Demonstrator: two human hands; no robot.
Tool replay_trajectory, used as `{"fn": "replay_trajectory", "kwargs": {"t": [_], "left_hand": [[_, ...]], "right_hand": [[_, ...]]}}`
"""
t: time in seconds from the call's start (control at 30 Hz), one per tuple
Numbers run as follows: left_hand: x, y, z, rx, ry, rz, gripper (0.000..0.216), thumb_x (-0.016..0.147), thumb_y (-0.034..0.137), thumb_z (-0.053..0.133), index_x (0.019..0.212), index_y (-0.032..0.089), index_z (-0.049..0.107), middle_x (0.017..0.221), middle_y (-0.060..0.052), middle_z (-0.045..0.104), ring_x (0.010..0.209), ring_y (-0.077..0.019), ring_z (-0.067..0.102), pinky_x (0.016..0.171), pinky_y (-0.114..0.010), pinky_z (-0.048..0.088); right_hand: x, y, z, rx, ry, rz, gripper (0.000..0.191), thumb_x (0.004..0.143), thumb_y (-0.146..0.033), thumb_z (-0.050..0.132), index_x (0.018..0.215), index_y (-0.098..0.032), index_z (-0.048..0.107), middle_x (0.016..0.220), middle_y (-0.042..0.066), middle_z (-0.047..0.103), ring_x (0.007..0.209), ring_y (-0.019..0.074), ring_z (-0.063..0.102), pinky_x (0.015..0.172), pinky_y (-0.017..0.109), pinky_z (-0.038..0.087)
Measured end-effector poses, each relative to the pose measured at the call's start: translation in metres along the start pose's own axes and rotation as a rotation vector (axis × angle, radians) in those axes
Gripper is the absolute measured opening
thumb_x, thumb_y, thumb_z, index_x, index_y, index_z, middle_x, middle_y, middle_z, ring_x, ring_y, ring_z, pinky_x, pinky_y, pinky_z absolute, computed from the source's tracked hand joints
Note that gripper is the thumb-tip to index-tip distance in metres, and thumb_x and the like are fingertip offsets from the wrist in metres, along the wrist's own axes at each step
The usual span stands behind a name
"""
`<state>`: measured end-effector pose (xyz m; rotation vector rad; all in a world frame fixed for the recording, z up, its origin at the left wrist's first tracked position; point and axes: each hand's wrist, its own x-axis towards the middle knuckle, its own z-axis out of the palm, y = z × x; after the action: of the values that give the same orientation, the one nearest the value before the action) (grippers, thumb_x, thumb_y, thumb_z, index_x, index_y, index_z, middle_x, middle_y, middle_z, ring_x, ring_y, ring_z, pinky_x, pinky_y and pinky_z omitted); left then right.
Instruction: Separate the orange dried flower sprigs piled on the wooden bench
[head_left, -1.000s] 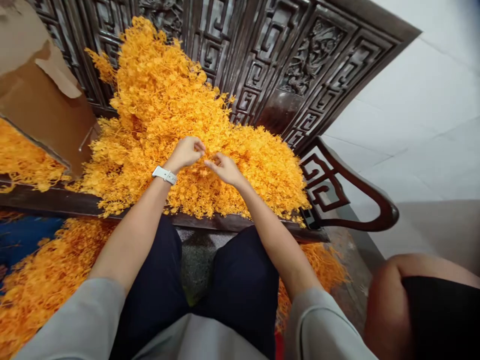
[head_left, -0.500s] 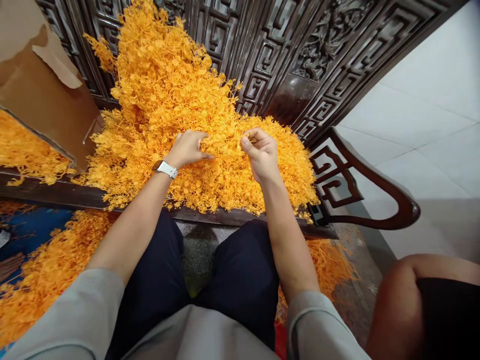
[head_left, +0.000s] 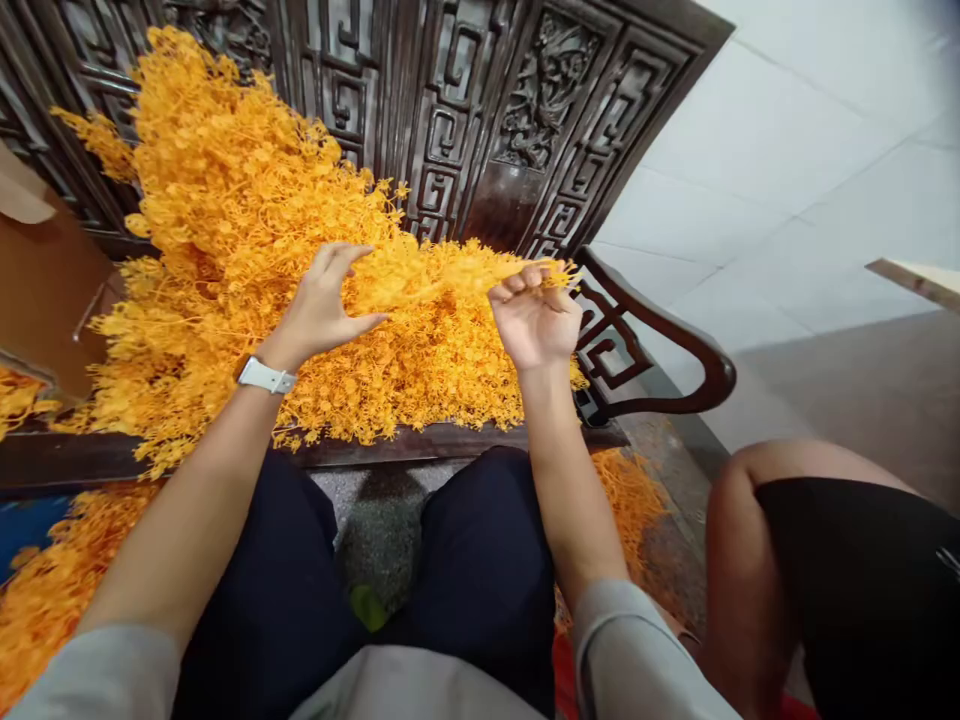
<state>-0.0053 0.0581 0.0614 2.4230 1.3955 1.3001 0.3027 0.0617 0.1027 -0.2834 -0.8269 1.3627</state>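
Note:
A big heap of orange plastic flower sprigs (head_left: pixel 247 230) lies on the dark wooden bench. My right hand (head_left: pixel 536 315) is closed around one orange sprig (head_left: pixel 450 278), which stretches left over the heap, slightly blurred, with its small branched tip poking out past my fingers. At the sprig's left end, my left hand (head_left: pixel 319 305) is open, thumb and fingers spread apart in front of the heap. Whether it touches the sprig I cannot tell. A watch with a white strap (head_left: pixel 266 376) is on my left wrist.
The bench has a carved back (head_left: pixel 457 110) and a curved armrest (head_left: pixel 675 350) on the right. A cardboard box (head_left: pixel 52 270) stands at the left. More orange sprigs (head_left: pixel 56 590) lie below. Another person's knee (head_left: pixel 750 520) is close on the right.
The view has swung right, so the bench and heap sit further left. My right hand has turned and drawn the sprig out to the right. My left hand's fingers have spread wider.

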Motion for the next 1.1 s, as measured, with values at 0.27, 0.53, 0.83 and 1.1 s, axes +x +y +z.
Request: {"fn": "replay_trajectory", "kwargs": {"t": [0.27, 0.53, 0.83, 1.1], "left_hand": [[0.0, 0.023, 0.023, 0.078, -0.086, 0.074, 0.041, 0.101, 0.036, 0.061, 0.138, 0.017, 0.063, 0.108, -0.012, 0.075, 0.106, -0.0317, 0.07, 0.101, -0.05, 0.053], [0.004, 0.098, 0.046, -0.352, 0.11, 0.024, 0.057, 0.095, 0.048, 0.075, 0.143, 0.022, 0.057, 0.14, -0.013, 0.068, 0.117, -0.0262, 0.068, 0.103, -0.045, 0.054], [0.0, 0.122, 0.065, -0.799, 0.01, -0.086, 0.029, 0.104, 0.049, 0.065, 0.111, 0.021, 0.068, 0.098, -0.005, 0.073, 0.087, -0.0175, 0.071, 0.08, -0.032, 0.059], [0.001, 0.103, 0.05, -0.326, 0.068, 0.064, 0.026, 0.109, 0.039, 0.055, 0.1, 0.02, 0.07, 0.087, -0.004, 0.073, 0.074, -0.0157, 0.064, 0.069, -0.031, 0.048]], "right_hand": [[0.0, -0.046, -0.027, 0.08, 0.038, -0.087, 0.017, 0.085, -0.03, 0.073, 0.085, -0.023, 0.058, 0.087, 0.0, 0.063, 0.078, 0.0126, 0.059, 0.072, 0.026, 0.051], [-0.034, -0.042, 0.0, -0.419, -0.261, 0.199, 0.037, 0.069, -0.03, 0.093, 0.094, -0.022, 0.066, 0.087, 0.0, 0.062, 0.075, 0.012, 0.055, 0.066, 0.025, 0.05], [-0.046, -0.032, 0.018, -0.424, -0.221, 0.256, 0.034, 0.074, -0.035, 0.095, 0.097, -0.021, 0.074, 0.1, 0.002, 0.067, 0.075, 0.0089, 0.056, 0.066, 0.023, 0.053], [-0.038, -0.018, 0.008, -0.559, -0.052, 0.278, 0.046, 0.072, -0.048, 0.096, 0.089, -0.022, 0.062, 0.076, -0.003, 0.059, 0.059, 0.0068, 0.046, 0.053, 0.023, 0.043]]}}
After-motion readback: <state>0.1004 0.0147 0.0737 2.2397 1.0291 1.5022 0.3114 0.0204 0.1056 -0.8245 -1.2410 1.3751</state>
